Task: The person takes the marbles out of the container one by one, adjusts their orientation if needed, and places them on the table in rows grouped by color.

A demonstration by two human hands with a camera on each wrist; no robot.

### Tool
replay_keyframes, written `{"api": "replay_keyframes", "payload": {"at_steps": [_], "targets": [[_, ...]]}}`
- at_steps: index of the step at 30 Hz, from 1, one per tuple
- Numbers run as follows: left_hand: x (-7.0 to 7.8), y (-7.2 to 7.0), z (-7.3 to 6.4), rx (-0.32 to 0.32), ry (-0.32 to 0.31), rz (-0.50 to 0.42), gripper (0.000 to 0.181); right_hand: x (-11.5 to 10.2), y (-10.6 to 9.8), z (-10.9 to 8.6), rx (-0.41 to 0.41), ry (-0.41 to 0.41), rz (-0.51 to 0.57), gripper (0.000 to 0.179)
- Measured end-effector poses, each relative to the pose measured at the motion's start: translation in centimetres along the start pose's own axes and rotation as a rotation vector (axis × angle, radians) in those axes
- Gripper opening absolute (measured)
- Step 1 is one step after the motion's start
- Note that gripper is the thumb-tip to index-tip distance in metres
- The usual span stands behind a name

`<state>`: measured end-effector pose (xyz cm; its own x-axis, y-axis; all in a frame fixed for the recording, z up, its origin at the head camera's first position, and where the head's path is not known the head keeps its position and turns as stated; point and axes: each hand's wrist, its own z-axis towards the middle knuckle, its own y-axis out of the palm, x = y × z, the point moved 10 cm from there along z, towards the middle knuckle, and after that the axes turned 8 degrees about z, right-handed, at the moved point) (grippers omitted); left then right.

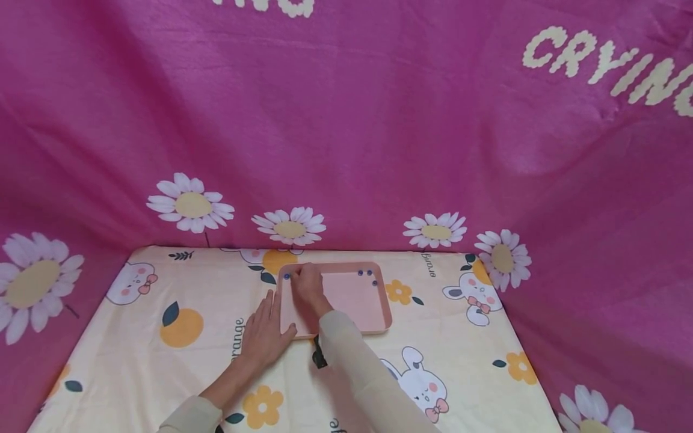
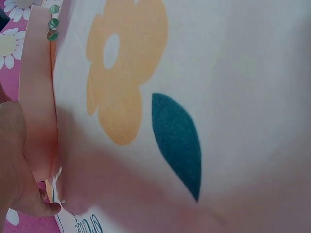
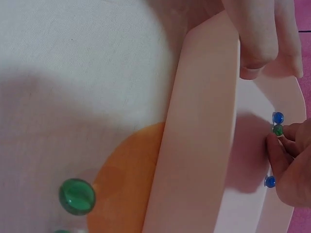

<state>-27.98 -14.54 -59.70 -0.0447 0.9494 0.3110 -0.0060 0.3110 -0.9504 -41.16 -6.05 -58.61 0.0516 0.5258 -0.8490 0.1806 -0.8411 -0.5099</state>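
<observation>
Over the back left corner of a shallow pink tray (image 1: 335,329), my right hand (image 1: 308,284) pinches a small green marble (image 3: 278,129) between thumb and fingertips. One blue marble (image 3: 278,117) sits right beside it inside the tray, and another blue marble (image 3: 270,181) lies on the hand's other side. My left hand (image 1: 267,332) lies along the tray's left side with fingers extended, its thumb at the front left corner. In the right wrist view the left hand's fingers (image 3: 257,34) overlap the tray rim.
Several blue marbles (image 1: 370,272) lie in the tray's back right corner. Outside the tray, green marbles (image 2: 53,23) rest on the patterned tablecloth (image 1: 460,373); one green marble (image 3: 77,196) shows large in the right wrist view. A pink curtain (image 1: 346,132) hangs behind the table.
</observation>
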Motion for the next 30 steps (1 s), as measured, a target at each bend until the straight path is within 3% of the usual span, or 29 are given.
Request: {"api": "replay_keyframes", "payload": {"at_steps": [20,30], "targets": [[-0.04,0.39,0.02,-0.01,-0.005,-0.003,0.091,0.02,0.22,0.14,0.006,0.012,-0.055,0.013],[-0.06,0.21,0.19,-0.003,0.0,0.001,0.092,0.21,0.72,0.73,-0.007,-0.001,-0.094,0.022]]}}
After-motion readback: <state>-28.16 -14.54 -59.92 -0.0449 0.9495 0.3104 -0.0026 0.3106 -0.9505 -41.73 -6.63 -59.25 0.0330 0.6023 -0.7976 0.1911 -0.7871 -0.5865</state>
